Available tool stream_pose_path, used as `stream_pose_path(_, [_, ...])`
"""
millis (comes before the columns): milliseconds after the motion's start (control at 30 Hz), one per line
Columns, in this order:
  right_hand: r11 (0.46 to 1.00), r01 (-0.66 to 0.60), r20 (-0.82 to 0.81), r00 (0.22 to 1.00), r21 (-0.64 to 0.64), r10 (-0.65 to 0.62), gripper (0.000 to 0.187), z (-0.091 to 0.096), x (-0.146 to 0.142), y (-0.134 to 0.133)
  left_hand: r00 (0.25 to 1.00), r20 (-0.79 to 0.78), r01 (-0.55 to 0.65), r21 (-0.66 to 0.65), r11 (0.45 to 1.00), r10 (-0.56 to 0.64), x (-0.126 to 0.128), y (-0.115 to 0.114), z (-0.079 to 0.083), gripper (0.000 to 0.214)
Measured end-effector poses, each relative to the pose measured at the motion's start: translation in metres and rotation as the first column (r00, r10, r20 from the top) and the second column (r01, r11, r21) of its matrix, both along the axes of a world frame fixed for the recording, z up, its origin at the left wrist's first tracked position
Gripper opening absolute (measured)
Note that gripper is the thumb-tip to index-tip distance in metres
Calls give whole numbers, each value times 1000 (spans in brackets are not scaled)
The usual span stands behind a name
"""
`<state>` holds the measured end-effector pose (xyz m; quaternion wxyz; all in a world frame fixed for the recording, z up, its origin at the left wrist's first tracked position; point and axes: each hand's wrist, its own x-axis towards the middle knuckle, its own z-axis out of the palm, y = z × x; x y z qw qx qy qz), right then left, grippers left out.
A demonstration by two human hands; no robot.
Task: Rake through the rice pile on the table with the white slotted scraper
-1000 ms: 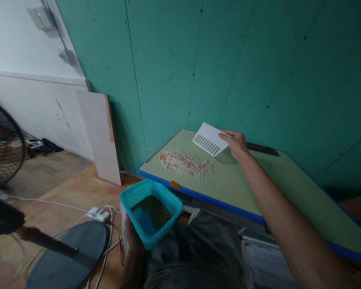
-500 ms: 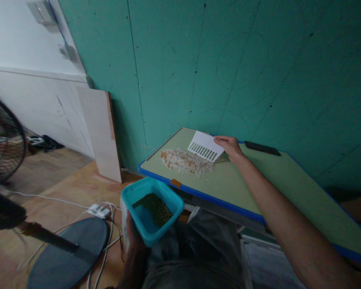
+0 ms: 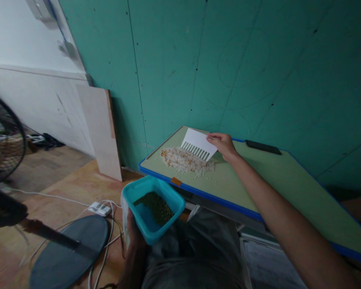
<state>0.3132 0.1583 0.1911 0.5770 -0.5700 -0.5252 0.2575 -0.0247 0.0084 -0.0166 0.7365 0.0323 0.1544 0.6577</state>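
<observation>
From where I stand, the right hand is closed on one end of a white slotted scraper, pinched between thumb and fingers. The scraper tilts at the far side of a low heap of pale and orange-yellow grains on the blue-edged table — whether its teeth touch them I can't tell. Down by the near edge, the left hand grips the side of a turquoise tub — fingers mostly hidden — with dark green grains inside.
</observation>
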Motion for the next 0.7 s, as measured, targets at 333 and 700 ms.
stream_pose_path(333, [997, -33, 20, 999, 70, 32, 36, 5, -14, -5, 993, -104, -61, -146, 987, 46, 2, -1, 6, 49])
stream_pose_path(700, [991, -89, 20, 996, 98, 88, 38, 10, -31, -11, 974, -209, -125, -180, 976, 86, 5, -1, 9, 45])
